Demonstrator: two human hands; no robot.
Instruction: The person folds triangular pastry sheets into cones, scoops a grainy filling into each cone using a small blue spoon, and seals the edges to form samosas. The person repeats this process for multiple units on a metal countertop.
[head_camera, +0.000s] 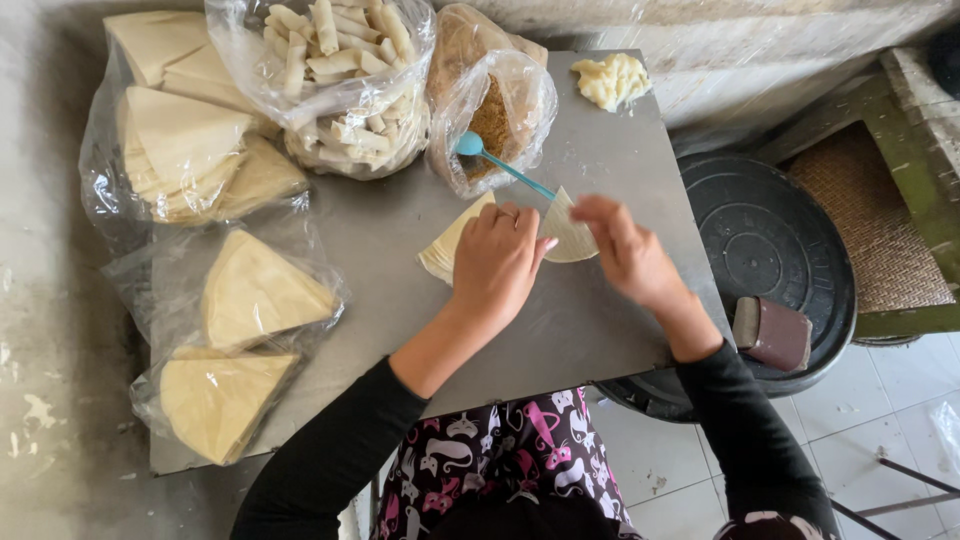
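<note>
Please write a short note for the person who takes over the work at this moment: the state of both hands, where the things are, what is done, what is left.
Left hand: rests on the small stack of wrappers, fingers curled.
Right hand: fingers pinch the edge of one wrapper on the metal table.
Filling bag with blue spoon stands just behind; pale paste at the far right corner.
Done: a bag of rolled pieces at the back.
Left: this wrapper is unfilled, and bagged wrapper stacks wait at the left.
</note>
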